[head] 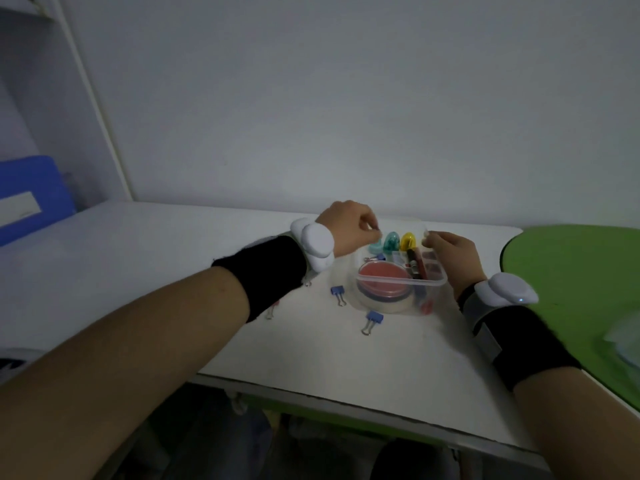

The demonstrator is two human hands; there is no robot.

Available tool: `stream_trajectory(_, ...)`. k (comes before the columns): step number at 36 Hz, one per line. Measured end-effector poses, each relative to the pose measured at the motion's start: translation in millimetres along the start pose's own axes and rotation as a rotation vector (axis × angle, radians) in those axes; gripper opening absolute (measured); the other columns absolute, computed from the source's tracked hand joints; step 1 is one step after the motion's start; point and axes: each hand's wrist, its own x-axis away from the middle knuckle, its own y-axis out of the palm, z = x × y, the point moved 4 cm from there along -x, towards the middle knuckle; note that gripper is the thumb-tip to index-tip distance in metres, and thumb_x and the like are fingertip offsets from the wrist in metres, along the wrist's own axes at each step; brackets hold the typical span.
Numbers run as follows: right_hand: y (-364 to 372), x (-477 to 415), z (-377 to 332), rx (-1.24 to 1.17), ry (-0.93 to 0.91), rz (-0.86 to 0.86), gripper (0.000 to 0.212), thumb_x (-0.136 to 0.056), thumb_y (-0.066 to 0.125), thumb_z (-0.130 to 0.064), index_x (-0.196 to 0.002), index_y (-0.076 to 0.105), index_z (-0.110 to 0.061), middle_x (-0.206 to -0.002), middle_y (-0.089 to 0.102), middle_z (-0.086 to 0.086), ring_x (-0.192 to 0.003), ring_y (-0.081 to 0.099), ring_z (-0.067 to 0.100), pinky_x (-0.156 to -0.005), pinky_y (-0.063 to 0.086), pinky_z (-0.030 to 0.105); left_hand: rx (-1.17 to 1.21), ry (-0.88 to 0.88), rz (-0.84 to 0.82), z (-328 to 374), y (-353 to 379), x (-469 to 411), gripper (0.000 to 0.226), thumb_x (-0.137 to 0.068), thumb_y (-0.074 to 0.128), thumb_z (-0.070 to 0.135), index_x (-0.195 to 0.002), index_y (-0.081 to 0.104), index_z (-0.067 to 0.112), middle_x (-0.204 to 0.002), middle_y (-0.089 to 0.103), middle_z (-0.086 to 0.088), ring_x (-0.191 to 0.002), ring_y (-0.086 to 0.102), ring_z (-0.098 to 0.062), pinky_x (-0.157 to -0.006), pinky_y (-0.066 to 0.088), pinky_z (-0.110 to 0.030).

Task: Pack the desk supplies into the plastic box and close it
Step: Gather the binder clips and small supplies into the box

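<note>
A clear plastic box [401, 282] stands on the white desk [173, 258]. Inside lie a round red ink pad [382, 277], a dark red pen [416, 265] and small teal [392, 241] and yellow [408, 241] sharpeners at the far side. My left hand [348, 227] pinches at the box's far left corner, my right hand [452, 252] at its far right corner. A faint clear lid [403, 224] seems to stretch between the two pinches. Blue binder clips [338, 293] [374, 319] lie on the desk in front of the box.
Another clip [270, 311] peeks from under my left forearm. A green table [571, 289] adjoins the desk on the right, with a crumpled clear bag [627, 341]. A blue bin [34, 195] stands at far left. The wall is close behind the box.
</note>
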Motion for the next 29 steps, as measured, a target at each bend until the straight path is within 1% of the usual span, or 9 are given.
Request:
stream_trajectory(2, 0, -1, 1, 0.008, -0.009, 0.004, 0.025, -0.082, 0.058, -0.025, -0.058, 0.066, -0.023, -0.092, 0.069, 0.012, -0.098, 0.062, 0.04, -0.092, 0.051, 0.052, -0.067, 0.028, -0.068, 8, 7, 1, 0.022, -0.081, 0.066, 0.033, -0.1, 0.07, 0.021, -0.101, 0.071, 0.0, -0.092, 0.066, -0.018, -0.087, 0.053, -0.033)
stream_trajectory(4, 0, -2, 2, 0.015, -0.015, 0.009, 0.027, -0.082, 0.058, -0.025, -0.057, 0.066, -0.023, -0.085, 0.068, 0.007, -0.098, 0.062, 0.039, -0.09, 0.05, 0.049, -0.128, 0.04, -0.115, 13, 12, 2, 0.025, -0.081, 0.066, 0.033, -0.103, 0.07, 0.022, -0.105, 0.07, 0.0, -0.094, 0.065, -0.019, -0.089, 0.053, -0.035)
stream_trajectory(7, -1, -3, 1, 0.019, -0.03, 0.012, 0.026, -0.084, 0.058, -0.024, -0.059, 0.065, -0.026, -0.088, 0.068, 0.002, -0.099, 0.063, 0.034, -0.09, 0.049, 0.045, -0.17, 0.036, -0.169, 16, 18, 3, 0.027, -0.081, 0.066, 0.033, -0.106, 0.07, 0.022, -0.108, 0.071, 0.001, -0.097, 0.066, -0.02, -0.091, 0.052, -0.036)
stream_trajectory(13, -1, -3, 1, 0.02, -0.041, -0.001, 0.023, -0.084, 0.057, -0.024, -0.063, 0.066, -0.026, -0.09, 0.069, 0.003, -0.098, 0.063, 0.033, -0.093, 0.05, 0.049, -0.327, 0.102, -0.206, 15, 26, 2, 0.032, -0.083, 0.06, 0.047, -0.108, 0.067, 0.028, -0.11, 0.069, 0.006, -0.099, 0.062, -0.018, -0.093, 0.046, -0.036)
stream_trajectory(15, -1, -3, 1, 0.025, -0.046, 0.003, 0.024, -0.084, 0.057, -0.025, -0.061, 0.066, -0.026, -0.09, 0.069, 0.004, -0.096, 0.063, 0.032, -0.091, 0.05, 0.047, -0.264, 0.103, -0.184, 13, 24, 1, 0.035, -0.085, 0.058, 0.048, -0.111, 0.065, 0.026, -0.115, 0.066, 0.004, -0.101, 0.061, -0.019, -0.093, 0.048, -0.036)
stream_trajectory(18, -1, -3, 2, 0.022, -0.042, 0.007, 0.027, -0.084, 0.057, -0.025, -0.059, 0.065, -0.026, -0.088, 0.07, 0.004, -0.093, 0.063, 0.031, -0.089, 0.05, 0.045, -0.106, 0.101, -0.093, 8, 17, 0, 0.028, -0.091, 0.056, 0.033, -0.109, 0.066, 0.015, -0.115, 0.064, -0.005, -0.102, 0.06, -0.022, -0.092, 0.049, -0.036)
stream_trajectory(22, -1, -3, 2, 0.015, -0.023, 0.005, 0.024, -0.082, 0.058, -0.027, -0.06, 0.066, -0.026, -0.088, 0.069, 0.002, -0.096, 0.065, 0.034, -0.092, 0.051, 0.05, -0.026, 0.056, 0.027, -6, 9, 3, 0.019, -0.09, 0.051, 0.012, -0.104, 0.063, 0.008, -0.11, 0.061, -0.011, -0.099, 0.059, -0.026, -0.09, 0.047, -0.036)
stream_trajectory(26, -1, -3, 2, 0.021, -0.029, 0.012, 0.025, -0.082, 0.058, -0.027, -0.059, 0.066, -0.026, -0.081, 0.069, -0.005, -0.095, 0.065, 0.03, -0.09, 0.052, 0.045, 0.007, 0.025, 0.185, -18, 0, 8, 0.014, -0.085, 0.049, 0.004, -0.095, 0.059, 0.006, -0.103, 0.06, -0.012, -0.091, 0.057, -0.028, -0.082, 0.045, -0.035)
stream_trajectory(29, -2, -3, 2, 0.028, -0.034, 0.024, 0.028, -0.083, 0.058, -0.027, -0.056, 0.065, -0.028, -0.08, 0.068, -0.006, -0.095, 0.065, 0.03, -0.09, 0.051, 0.044, 0.014, -0.029, 0.082, -28, 1, 11, 0.016, -0.086, 0.049, 0.008, -0.095, 0.062, 0.007, -0.104, 0.066, -0.011, -0.094, 0.06, -0.028, -0.083, 0.048, -0.033)
